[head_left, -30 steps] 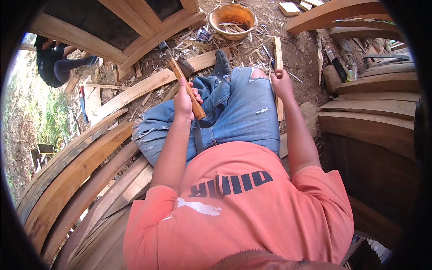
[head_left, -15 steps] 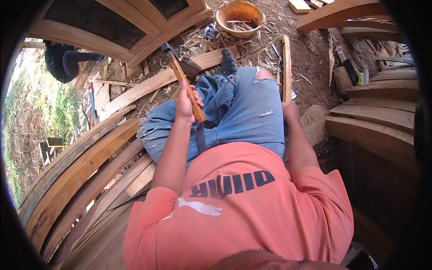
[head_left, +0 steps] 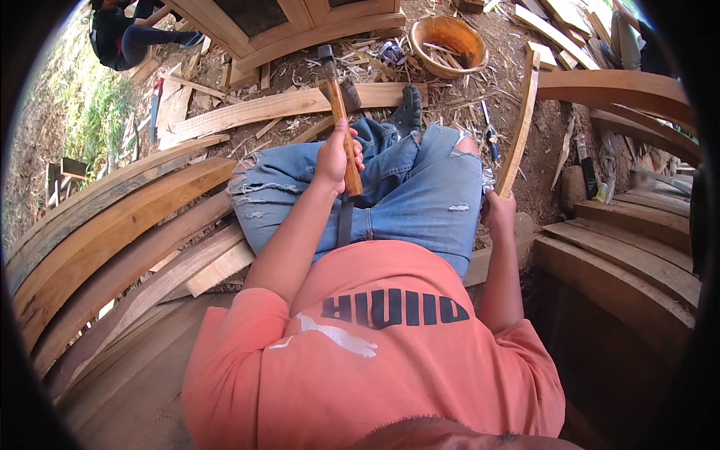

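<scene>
My left hand (head_left: 334, 159) is closed round the wooden handle of an adze-like tool (head_left: 337, 105), held above my lap. Its dark metal head points away from me, over a long plank on the ground. My right hand (head_left: 499, 213), beside my right thigh, grips the near end of a long, narrow wooden strip (head_left: 519, 124). The strip slants up and away from me, slightly to the right. My legs, in torn blue jeans (head_left: 420, 187), lie between the two hands.
Curved wooden boards (head_left: 112, 229) are stacked at left, more boards (head_left: 622, 255) at right. A panelled wooden frame (head_left: 315, 34) stands ahead, beside a basin (head_left: 450, 64) holding wood scraps. The long plank (head_left: 262, 111) crosses shavings. Another person (head_left: 135, 37) is at far left.
The wooden strip in my right hand has risen and now tilts to the right. The adze-like tool in my left hand points more straight ahead. The view has shifted.
</scene>
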`<state>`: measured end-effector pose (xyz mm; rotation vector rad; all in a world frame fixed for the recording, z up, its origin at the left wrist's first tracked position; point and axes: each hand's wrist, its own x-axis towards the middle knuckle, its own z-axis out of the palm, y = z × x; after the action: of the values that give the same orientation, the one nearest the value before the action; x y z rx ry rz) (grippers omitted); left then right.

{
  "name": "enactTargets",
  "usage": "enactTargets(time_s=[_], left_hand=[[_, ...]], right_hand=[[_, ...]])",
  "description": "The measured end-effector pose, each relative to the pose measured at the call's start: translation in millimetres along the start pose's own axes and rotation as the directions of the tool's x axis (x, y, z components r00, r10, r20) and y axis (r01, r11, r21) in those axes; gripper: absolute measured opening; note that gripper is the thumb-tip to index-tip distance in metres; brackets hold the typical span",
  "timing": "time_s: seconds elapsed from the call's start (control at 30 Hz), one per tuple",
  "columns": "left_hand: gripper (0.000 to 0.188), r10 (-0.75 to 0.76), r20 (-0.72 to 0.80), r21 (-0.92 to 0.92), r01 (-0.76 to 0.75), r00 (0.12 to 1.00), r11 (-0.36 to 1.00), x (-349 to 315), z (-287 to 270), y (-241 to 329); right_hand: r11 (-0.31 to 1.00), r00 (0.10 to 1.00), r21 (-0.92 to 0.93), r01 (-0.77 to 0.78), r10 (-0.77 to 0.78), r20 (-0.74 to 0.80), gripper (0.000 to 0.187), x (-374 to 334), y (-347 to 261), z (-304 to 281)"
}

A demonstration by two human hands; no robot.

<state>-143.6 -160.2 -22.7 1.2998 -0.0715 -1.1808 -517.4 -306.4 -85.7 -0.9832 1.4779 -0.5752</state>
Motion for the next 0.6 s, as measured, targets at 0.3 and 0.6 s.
enactTargets(time_s=[0.3,0.6], left_hand=[[0.049,0.033,0.032,-0.076,-0.030,0.999,0.997,1.8,-6.2,-12.7],[0.048,0.021,0.004,-0.006,-0.021,1.000,1.000,-8.1,3.1,-15.5]], right_hand=[[0.929,0.874,0.028,0.369,-0.357,0.331,0.011,-77.3,-97.5,32.9],[0.820,0.855,-0.523,0.233,0.083,0.511,0.016,-113.5,-108.0,82.2]])
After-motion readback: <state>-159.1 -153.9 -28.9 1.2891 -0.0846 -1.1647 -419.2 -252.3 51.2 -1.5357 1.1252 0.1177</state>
